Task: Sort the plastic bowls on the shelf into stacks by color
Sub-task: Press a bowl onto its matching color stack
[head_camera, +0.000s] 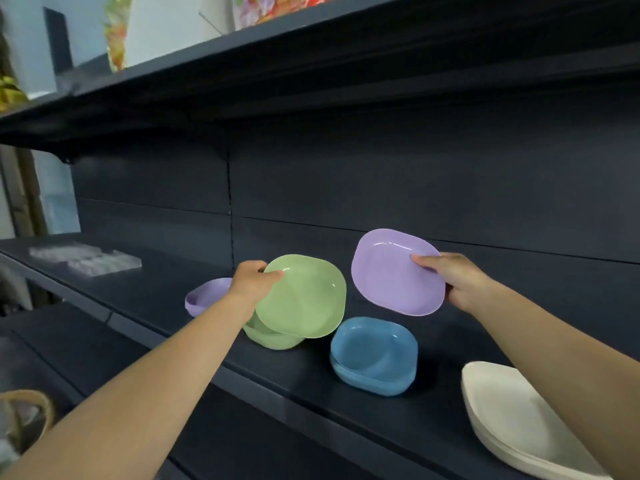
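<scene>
My left hand (pixel 254 282) grips the rim of a green bowl (pixel 304 299), held tilted just above a green stack (pixel 273 337) on the dark shelf (pixel 311 382). A purple bowl (pixel 394 275) is in the air, tilted toward me, with my right hand (pixel 453 278) pinching its right rim. Behind my left wrist a purple stack (pixel 204 296) sits on the shelf, partly hidden. Below the lifted purple bowl rests a blue stack (pixel 374 355). A cream stack (pixel 512 420) lies at the far right, cut by my right forearm.
The shelf above (pixel 311 64) overhangs the bowls and carries colourful packages. A clear plastic packet (pixel 86 261) lies at the shelf's left end. A woven basket (pixel 24 417) shows at the lower left, below the shelf. The back panel (pixel 415 185) is dark and plain.
</scene>
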Action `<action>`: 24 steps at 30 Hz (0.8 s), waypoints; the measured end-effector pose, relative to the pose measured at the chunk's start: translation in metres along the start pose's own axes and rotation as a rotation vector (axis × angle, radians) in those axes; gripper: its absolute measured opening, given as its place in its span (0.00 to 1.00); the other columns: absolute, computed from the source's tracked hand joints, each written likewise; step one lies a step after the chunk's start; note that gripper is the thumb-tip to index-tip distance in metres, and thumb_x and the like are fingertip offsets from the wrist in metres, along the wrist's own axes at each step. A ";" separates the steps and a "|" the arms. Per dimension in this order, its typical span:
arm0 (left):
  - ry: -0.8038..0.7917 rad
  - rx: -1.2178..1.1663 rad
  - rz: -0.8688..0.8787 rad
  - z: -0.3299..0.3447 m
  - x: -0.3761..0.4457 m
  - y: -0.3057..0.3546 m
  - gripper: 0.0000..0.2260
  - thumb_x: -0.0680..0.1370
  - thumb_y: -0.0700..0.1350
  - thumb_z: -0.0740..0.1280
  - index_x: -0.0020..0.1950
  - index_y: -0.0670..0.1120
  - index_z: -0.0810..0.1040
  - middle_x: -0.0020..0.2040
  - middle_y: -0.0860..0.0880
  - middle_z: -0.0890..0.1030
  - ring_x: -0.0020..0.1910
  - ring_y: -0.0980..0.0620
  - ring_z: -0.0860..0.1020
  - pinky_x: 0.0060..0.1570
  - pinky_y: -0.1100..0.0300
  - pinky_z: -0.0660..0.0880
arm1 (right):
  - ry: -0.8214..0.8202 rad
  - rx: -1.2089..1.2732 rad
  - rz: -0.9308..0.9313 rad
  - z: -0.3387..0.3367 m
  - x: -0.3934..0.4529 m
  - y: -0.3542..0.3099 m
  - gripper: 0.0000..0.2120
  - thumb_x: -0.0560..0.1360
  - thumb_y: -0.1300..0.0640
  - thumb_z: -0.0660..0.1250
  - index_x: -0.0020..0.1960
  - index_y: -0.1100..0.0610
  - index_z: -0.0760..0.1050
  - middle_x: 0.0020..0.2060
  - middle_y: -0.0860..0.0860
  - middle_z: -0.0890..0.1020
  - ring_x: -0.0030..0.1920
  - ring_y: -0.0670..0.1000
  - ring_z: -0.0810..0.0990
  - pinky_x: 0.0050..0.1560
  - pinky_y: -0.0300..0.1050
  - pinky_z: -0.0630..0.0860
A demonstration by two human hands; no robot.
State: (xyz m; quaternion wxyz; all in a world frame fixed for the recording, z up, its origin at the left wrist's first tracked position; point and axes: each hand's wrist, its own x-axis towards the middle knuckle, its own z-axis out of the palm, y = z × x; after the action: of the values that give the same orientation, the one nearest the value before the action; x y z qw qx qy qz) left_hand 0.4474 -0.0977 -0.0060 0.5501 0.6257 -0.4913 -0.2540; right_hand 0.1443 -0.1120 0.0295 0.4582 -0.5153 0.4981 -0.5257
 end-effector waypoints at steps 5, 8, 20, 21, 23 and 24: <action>-0.077 0.005 -0.083 -0.024 0.049 -0.037 0.09 0.72 0.44 0.72 0.42 0.45 0.72 0.40 0.47 0.72 0.39 0.49 0.70 0.41 0.58 0.64 | -0.052 -0.064 0.009 0.055 0.023 0.013 0.12 0.74 0.59 0.69 0.57 0.61 0.77 0.53 0.57 0.82 0.52 0.59 0.80 0.50 0.50 0.76; -0.138 0.075 -0.063 -0.024 0.073 -0.052 0.13 0.72 0.44 0.71 0.36 0.45 0.68 0.35 0.45 0.68 0.36 0.50 0.66 0.36 0.59 0.61 | -0.021 -0.069 0.013 0.075 0.035 0.019 0.11 0.74 0.60 0.69 0.56 0.61 0.78 0.52 0.57 0.82 0.52 0.59 0.80 0.50 0.51 0.76; -0.346 0.434 0.223 0.003 0.130 -0.098 0.05 0.75 0.43 0.66 0.39 0.46 0.74 0.40 0.49 0.78 0.43 0.49 0.75 0.40 0.61 0.68 | 0.236 -0.039 0.025 0.133 0.058 0.029 0.13 0.74 0.60 0.70 0.57 0.62 0.78 0.51 0.58 0.82 0.48 0.59 0.81 0.42 0.47 0.77; -0.363 0.409 0.251 0.003 0.135 -0.098 0.03 0.75 0.44 0.67 0.43 0.45 0.78 0.44 0.49 0.80 0.45 0.50 0.77 0.42 0.62 0.69 | 0.251 -0.055 0.021 0.137 0.057 0.030 0.12 0.74 0.60 0.70 0.56 0.62 0.79 0.51 0.58 0.83 0.48 0.59 0.81 0.42 0.47 0.77; -0.377 0.348 0.314 0.000 0.144 -0.097 0.07 0.75 0.45 0.68 0.50 0.44 0.80 0.49 0.48 0.80 0.49 0.51 0.78 0.45 0.64 0.69 | 0.282 -0.093 0.017 0.146 0.054 0.032 0.10 0.74 0.60 0.70 0.54 0.61 0.79 0.49 0.57 0.83 0.46 0.57 0.81 0.40 0.45 0.76; -0.384 0.288 0.331 -0.005 0.148 -0.096 0.08 0.76 0.46 0.67 0.51 0.44 0.80 0.50 0.48 0.81 0.50 0.51 0.78 0.47 0.64 0.69 | 0.301 -0.108 0.019 0.151 0.052 0.033 0.09 0.74 0.60 0.70 0.53 0.61 0.79 0.48 0.57 0.83 0.45 0.56 0.81 0.39 0.45 0.76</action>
State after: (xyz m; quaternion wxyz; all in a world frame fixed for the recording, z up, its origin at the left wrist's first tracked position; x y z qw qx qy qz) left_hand 0.5409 -0.2368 -0.0613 0.3866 0.5491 -0.7129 -0.2022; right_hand 0.2917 -0.1746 -0.0032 0.3550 -0.4500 0.5934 -0.5651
